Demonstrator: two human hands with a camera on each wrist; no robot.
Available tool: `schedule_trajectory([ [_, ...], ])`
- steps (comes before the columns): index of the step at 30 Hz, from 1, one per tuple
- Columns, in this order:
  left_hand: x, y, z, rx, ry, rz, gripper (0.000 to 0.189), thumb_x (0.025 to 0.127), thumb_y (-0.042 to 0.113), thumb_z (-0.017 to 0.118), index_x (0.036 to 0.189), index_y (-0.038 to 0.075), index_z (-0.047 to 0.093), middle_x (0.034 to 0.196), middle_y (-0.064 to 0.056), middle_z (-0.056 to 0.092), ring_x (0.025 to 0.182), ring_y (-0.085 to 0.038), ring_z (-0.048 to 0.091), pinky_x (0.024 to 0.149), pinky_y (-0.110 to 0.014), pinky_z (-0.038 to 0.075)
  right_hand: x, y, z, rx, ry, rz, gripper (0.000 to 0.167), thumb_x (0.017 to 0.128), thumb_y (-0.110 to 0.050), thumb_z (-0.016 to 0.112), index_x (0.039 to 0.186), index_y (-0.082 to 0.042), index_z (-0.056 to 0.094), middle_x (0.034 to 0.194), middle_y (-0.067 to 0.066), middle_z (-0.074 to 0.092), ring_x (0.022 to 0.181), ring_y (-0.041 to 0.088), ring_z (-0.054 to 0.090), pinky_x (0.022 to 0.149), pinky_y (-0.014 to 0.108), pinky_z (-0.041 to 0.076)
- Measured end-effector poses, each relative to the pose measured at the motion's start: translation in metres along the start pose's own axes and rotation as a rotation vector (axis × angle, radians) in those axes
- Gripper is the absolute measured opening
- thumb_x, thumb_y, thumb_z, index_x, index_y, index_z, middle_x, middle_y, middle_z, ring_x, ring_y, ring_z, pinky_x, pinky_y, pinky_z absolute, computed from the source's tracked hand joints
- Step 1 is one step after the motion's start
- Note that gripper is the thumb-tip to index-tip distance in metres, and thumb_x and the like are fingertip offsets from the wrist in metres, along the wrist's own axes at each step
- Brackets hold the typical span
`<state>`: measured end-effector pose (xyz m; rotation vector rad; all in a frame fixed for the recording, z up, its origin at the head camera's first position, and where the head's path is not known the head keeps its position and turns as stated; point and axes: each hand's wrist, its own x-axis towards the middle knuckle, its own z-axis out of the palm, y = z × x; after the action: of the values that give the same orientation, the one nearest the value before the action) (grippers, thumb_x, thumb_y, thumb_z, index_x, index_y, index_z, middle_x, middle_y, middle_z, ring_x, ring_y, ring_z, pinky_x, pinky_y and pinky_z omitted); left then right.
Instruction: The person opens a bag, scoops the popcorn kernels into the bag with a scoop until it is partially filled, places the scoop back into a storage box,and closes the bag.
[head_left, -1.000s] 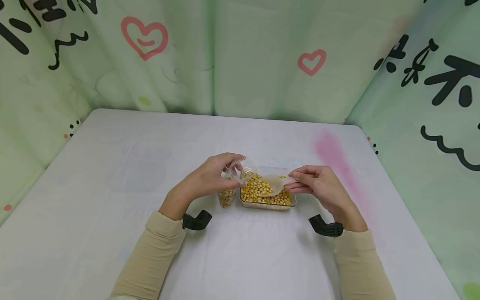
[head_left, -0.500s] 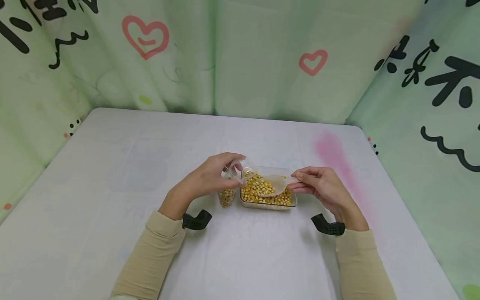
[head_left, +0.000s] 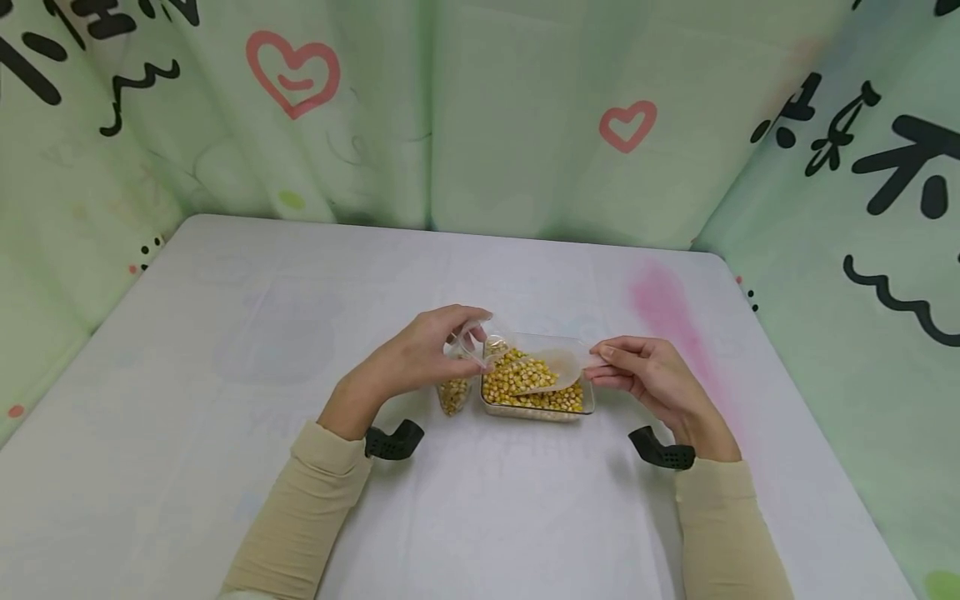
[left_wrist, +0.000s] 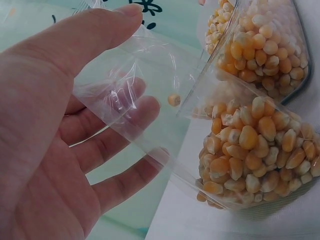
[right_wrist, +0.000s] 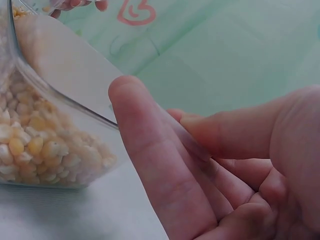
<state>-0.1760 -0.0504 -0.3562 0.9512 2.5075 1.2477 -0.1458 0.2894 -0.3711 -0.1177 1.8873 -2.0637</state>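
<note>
My left hand (head_left: 420,354) holds the mouth of a clear plastic bag (head_left: 453,397) spread, thumb on one side and fingers on the other. In the left wrist view, corn kernels (left_wrist: 250,150) fill the bag's lower part, and a single kernel (left_wrist: 174,100) shows higher up. Right beside the bag stands a clear rectangular container (head_left: 536,409) of yellow corn. My right hand (head_left: 651,375) pinches the handle of a translucent white scoop (head_left: 564,367). The scoop lies tilted within the container, heaped with kernels at its left end. Fingers hide most of its handle in the right wrist view.
A white cloth with a pink patch (head_left: 663,300) covers the table (head_left: 375,517). Green curtains (head_left: 510,167) with hearts and black lettering hang behind and at both sides. Each wrist wears a black mount (head_left: 393,440).
My right hand has shifted slightly to the right with the scoop, and more kernels sit on the scoop. The left hand keeps its place on the bag.
</note>
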Motion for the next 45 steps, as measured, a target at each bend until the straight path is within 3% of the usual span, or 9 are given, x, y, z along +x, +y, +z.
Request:
schedule_trajectory([
  [17, 0.001, 0.000, 0.000, 0.012, 0.001, 0.000, 0.063, 0.085, 0.024, 0.077, 0.140, 0.010, 0.051, 0.113, 0.001, 0.064, 0.102, -0.017, 0.058, 0.090, -0.032, 0.051, -0.001, 0.004, -0.007, 0.083, -0.029, 0.009, 0.016, 0.101, -0.004, 0.053, 0.105, 0.000, 0.068, 0.092, 0.010, 0.076, 0.088, 0.018, 0.076, 0.080, 0.028, 0.059],
  [30, -0.001, 0.002, -0.001, 0.006, -0.001, -0.007, 0.065, 0.085, 0.026, 0.077, 0.142, 0.010, 0.049, 0.114, 0.001, 0.064, 0.102, -0.015, 0.057, 0.090, -0.033, 0.050, -0.003, 0.001, -0.011, 0.100, 0.019, 0.041, 0.016, 0.101, -0.007, 0.055, 0.105, -0.002, 0.069, 0.093, 0.009, 0.076, 0.088, 0.017, 0.076, 0.080, 0.028, 0.058],
  [45, 0.000, 0.001, 0.001, 0.001, -0.005, -0.006, 0.064, 0.086, 0.025, 0.076, 0.142, 0.010, 0.050, 0.115, 0.000, 0.064, 0.102, -0.015, 0.058, 0.089, -0.032, 0.050, -0.008, -0.003, -0.014, 0.184, 0.019, -0.015, 0.020, 0.101, -0.003, 0.052, 0.101, -0.001, 0.072, 0.090, 0.010, 0.076, 0.084, 0.018, 0.076, 0.077, 0.028, 0.059],
])
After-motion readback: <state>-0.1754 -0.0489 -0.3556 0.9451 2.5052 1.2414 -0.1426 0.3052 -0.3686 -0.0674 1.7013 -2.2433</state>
